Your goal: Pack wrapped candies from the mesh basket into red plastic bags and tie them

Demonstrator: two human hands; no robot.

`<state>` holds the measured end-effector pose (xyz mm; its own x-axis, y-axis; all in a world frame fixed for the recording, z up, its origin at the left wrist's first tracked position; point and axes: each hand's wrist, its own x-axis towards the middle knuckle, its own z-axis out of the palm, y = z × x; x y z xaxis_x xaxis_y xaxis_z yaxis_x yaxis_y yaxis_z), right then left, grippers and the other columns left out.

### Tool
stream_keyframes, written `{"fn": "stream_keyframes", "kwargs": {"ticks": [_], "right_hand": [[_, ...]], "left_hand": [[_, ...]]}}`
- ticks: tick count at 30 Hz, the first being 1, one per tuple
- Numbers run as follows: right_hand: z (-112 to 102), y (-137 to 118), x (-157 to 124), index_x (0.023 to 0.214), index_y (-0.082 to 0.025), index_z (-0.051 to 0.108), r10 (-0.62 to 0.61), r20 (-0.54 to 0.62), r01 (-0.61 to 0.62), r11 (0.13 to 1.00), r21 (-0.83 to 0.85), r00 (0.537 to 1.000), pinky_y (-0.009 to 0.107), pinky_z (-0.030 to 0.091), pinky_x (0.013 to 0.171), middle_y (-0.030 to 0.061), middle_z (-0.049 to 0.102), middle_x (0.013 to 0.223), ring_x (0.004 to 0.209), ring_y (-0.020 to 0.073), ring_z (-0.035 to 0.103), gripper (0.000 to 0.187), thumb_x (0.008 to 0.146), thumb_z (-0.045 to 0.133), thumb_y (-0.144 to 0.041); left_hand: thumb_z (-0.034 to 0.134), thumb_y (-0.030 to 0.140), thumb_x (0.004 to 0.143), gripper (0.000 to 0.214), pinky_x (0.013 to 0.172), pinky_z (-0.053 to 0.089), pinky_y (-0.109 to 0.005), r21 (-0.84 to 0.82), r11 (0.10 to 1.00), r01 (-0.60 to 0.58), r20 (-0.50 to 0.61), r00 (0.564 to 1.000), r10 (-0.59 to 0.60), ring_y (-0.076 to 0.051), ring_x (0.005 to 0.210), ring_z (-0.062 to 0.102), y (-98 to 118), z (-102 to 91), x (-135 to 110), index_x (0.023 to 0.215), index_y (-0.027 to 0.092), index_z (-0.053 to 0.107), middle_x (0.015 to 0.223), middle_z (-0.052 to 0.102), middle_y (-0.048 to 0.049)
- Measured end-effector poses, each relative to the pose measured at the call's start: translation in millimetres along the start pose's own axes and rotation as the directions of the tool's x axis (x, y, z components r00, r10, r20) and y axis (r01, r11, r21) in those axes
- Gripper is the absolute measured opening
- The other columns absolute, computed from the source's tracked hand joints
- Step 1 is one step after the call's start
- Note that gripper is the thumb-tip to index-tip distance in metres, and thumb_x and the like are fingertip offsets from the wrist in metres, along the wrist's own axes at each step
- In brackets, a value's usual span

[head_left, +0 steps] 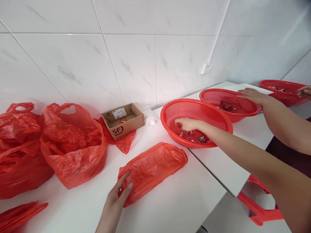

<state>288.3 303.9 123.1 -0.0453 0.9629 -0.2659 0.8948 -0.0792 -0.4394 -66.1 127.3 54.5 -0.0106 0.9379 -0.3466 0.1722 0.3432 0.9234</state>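
On the white table in front of me lies a flattened red plastic bag. My left hand is at its near left end, thumb and forefinger over the edge and the other fingers mostly hidden; it grips the bag there. My right hand reaches into a red plastic basket with perforated walls. Its fingers are curled above small metallic and printed pieces at the bottom. What those fingers hold, if anything, I cannot make out.
Full red bags and an open cardboard box stand left. At right, another person's hand is over a second basket; another hand touches a third. A red stool stands below.
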Motion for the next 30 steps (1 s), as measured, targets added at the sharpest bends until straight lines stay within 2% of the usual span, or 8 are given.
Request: {"fn": "stream_keyframes", "kwargs": {"ticks": [4, 8, 11, 13, 17, 24, 27, 30], "right_hand": [[-22, -12, -20, 0.091, -0.022, 0.051, -0.136, -0.219, 0.157, 0.984, 0.082, 0.966, 0.027, 0.048, 0.068, 0.0012, 0.061, 0.088, 0.075, 0.0153, 0.059, 0.015, 0.080, 0.057, -0.015], [9, -49, -59, 0.096, -0.025, 0.046, -0.346, -0.451, 0.521, 0.777, 0.354, 0.823, 0.028, 0.050, 0.072, 0.0001, 0.058, 0.092, 0.082, 0.0151, 0.060, 0.014, 0.085, 0.056, -0.024], [63, -78, -76, 0.095, -0.025, 0.049, -0.422, -0.434, 0.590, 0.698, 0.405, 0.796, 0.028, 0.049, 0.072, -0.0007, 0.057, 0.087, 0.077, 0.0141, 0.059, 0.011, 0.086, 0.055, -0.025], [99, -89, -77, 0.093, -0.025, 0.048, -0.421, -0.388, 0.566, 0.697, 0.439, 0.820, 0.028, 0.049, 0.071, -0.0020, 0.055, 0.082, 0.072, 0.0133, 0.057, 0.009, 0.086, 0.055, -0.024], [142, -91, -68, 0.094, -0.026, 0.046, -0.380, -0.367, 0.528, 0.634, 0.566, 0.849, 0.026, 0.050, 0.066, -0.0016, 0.053, 0.089, 0.074, 0.0126, 0.057, 0.012, 0.086, 0.055, -0.024], [149, -84, -68, 0.093, -0.025, 0.050, -0.421, -0.352, 0.547, 0.583, 0.601, 0.836, 0.026, 0.051, 0.074, 0.0016, 0.057, 0.099, 0.090, 0.0147, 0.058, 0.015, 0.086, 0.062, -0.031], [148, -83, -67, 0.091, -0.025, 0.057, -0.558, -0.288, 0.619, 0.604, 0.503, 0.778, 0.029, 0.051, 0.079, 0.0020, 0.062, 0.093, 0.090, 0.0161, 0.060, 0.001, 0.090, 0.057, -0.025], [143, -76, -65, 0.091, -0.025, 0.064, -0.645, -0.245, 0.679, 0.603, 0.418, 0.723, 0.032, 0.050, 0.084, 0.0016, 0.068, 0.093, 0.091, 0.0160, 0.064, 0.022, 0.092, 0.046, -0.014]], "left_hand": [[0.058, 0.053, 0.087, 0.063, 0.119, 0.020, -0.046, -0.079, 0.994, -0.080, 0.010, 0.997, 0.081, -0.025, 0.147, 0.025, -13, -5.4, 2, 0.144, 0.029, 0.044, 0.155, 0.038, -0.0038], [0.057, 0.050, 0.088, 0.063, 0.121, 0.016, -0.045, -0.028, 0.985, -0.169, 0.037, 0.985, 0.170, -0.025, 0.149, 0.017, -16, -7.8, -1, 0.146, 0.030, 0.042, 0.157, 0.035, -0.0022], [0.058, 0.051, 0.087, 0.068, 0.110, 0.038, -0.044, -0.017, 0.987, -0.158, 0.088, 0.983, 0.159, -0.032, 0.143, 0.032, -14, -7.4, -4, 0.148, 0.029, 0.039, 0.157, 0.035, -0.0041], [0.059, 0.051, 0.085, 0.072, 0.087, 0.053, -0.038, -0.025, 0.991, -0.134, 0.086, 0.987, 0.135, -0.033, 0.125, 0.051, -13, -7.1, -5, 0.150, 0.028, 0.035, 0.155, 0.038, -0.0073], [0.062, 0.051, 0.083, 0.078, 0.056, 0.050, -0.027, -0.101, 0.990, -0.101, 0.042, 0.994, 0.105, -0.017, 0.076, 0.056, -13, -8.5, -5, 0.151, 0.028, 0.031, 0.147, 0.046, -0.0109], [0.062, 0.048, 0.083, 0.075, 0.056, 0.049, -0.026, -0.100, 0.991, -0.091, 0.018, 0.995, 0.094, -0.013, 0.071, 0.050, -14, -9.8, -1, 0.150, 0.029, 0.034, 0.146, 0.044, -0.0098], [0.062, 0.048, 0.084, 0.073, 0.057, 0.049, -0.026, -0.114, 0.991, -0.069, 0.033, 0.997, 0.073, -0.013, 0.073, 0.051, -13, -9.6, -1, 0.150, 0.030, 0.033, 0.148, 0.042, -0.0084], [0.062, 0.048, 0.084, 0.072, 0.058, 0.049, -0.026, -0.107, 0.992, -0.062, 0.039, 0.997, 0.067, -0.013, 0.073, 0.050, -14, -11.1, -1, 0.149, 0.032, 0.034, 0.147, 0.043, -0.0068]]}}
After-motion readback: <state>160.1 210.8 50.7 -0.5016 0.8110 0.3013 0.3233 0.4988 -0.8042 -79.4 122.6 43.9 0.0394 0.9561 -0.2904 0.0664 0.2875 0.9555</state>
